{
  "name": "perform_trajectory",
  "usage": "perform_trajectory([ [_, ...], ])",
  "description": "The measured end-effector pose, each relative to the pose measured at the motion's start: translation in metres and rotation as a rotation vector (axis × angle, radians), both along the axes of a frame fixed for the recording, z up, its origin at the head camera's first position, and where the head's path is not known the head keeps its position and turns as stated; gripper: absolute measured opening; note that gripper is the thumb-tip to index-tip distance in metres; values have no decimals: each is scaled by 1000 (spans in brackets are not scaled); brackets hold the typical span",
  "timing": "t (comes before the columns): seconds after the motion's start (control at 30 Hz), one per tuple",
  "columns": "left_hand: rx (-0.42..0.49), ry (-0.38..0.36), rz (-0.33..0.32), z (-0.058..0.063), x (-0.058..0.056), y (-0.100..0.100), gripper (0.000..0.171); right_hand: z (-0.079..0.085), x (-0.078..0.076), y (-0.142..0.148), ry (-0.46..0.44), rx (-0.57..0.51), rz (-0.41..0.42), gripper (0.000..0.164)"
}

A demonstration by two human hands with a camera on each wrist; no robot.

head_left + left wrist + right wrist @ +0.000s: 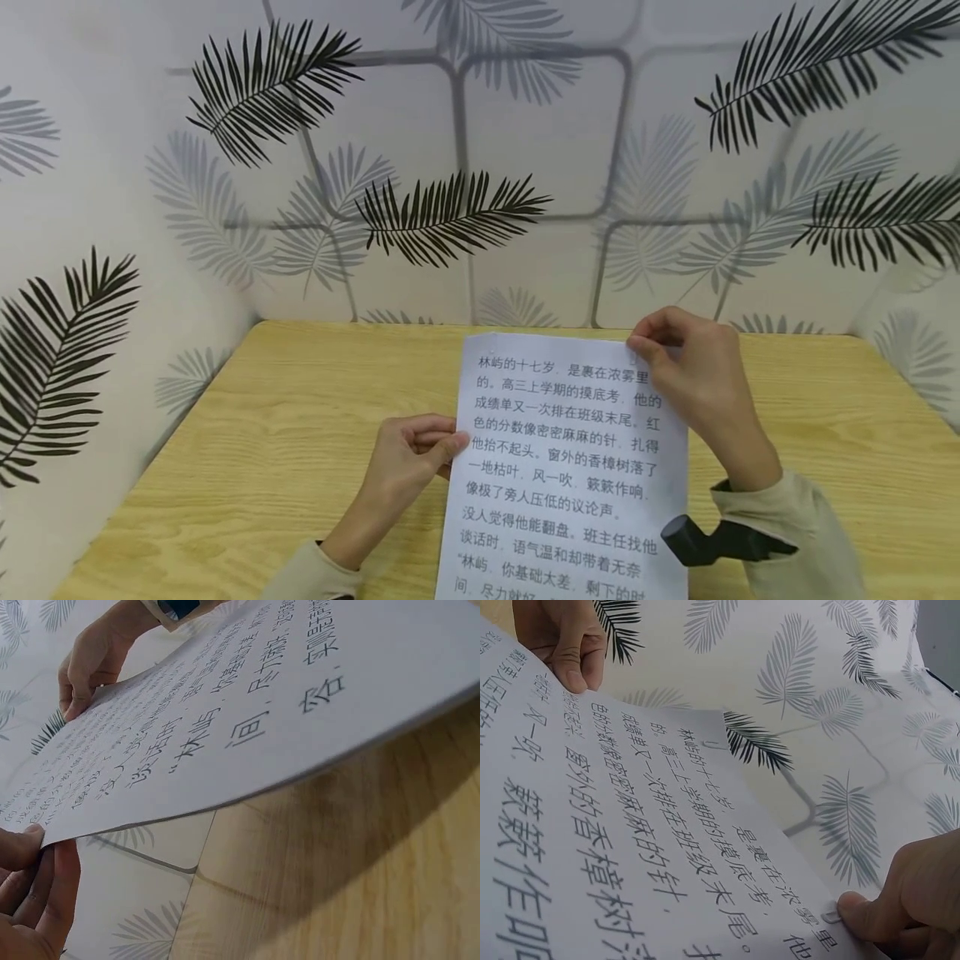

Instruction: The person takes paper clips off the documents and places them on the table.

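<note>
"White printed paper nearest, right?"

"Yep, lower end runs out of the head view. Beige R sleeve alongside, w/ a black wrist device at its cuff."

"Paper's position re: the counter?"

"Raised above it, tilted; L wrist view shows a gap underneath. No. of sheets: can't tell."

"Hands?"

"L hand pinches the L edge, thumb in front, fingers behind. R hand, farther out, pinches near the top R corner, thumb by the R clip."

"Step in hand?"

"Prob. holding the paper up by edge & corner, R fingers busy at that clip. Can't tell if it's going on or coming off."

"Next move calls for?"

"IMO, a steady L grip while R fingers deal w/ the clip; a hard tug could crease the corner."

"Containers?"

"None visible, so no contents to report. Closest equiv. = fasteners: R clip, plus the L clip at the top L corner."

"& beyond?"

"Pale wall w/ dark & grey leaf prints."
</note>
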State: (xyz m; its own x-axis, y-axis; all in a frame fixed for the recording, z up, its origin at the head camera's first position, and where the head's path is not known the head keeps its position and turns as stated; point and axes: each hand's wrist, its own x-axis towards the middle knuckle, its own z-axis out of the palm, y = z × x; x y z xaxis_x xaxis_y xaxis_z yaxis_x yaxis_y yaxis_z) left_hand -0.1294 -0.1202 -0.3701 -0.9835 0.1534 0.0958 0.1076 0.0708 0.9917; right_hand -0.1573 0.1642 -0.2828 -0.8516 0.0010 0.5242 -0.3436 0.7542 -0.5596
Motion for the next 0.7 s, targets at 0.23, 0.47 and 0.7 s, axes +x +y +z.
perform_trajectory([
  [0.23,-19,-12,-75,-3,1,-2,14,1,2,-3,31,18,0,12],
  [0.47,-101,10,-79,-3,1,-1,10,2,3,-3,20,19,21,12],
  [0.7,-99,-8,-58,-1,0,0,9,2,4,-3,24,-3,20,11],
])
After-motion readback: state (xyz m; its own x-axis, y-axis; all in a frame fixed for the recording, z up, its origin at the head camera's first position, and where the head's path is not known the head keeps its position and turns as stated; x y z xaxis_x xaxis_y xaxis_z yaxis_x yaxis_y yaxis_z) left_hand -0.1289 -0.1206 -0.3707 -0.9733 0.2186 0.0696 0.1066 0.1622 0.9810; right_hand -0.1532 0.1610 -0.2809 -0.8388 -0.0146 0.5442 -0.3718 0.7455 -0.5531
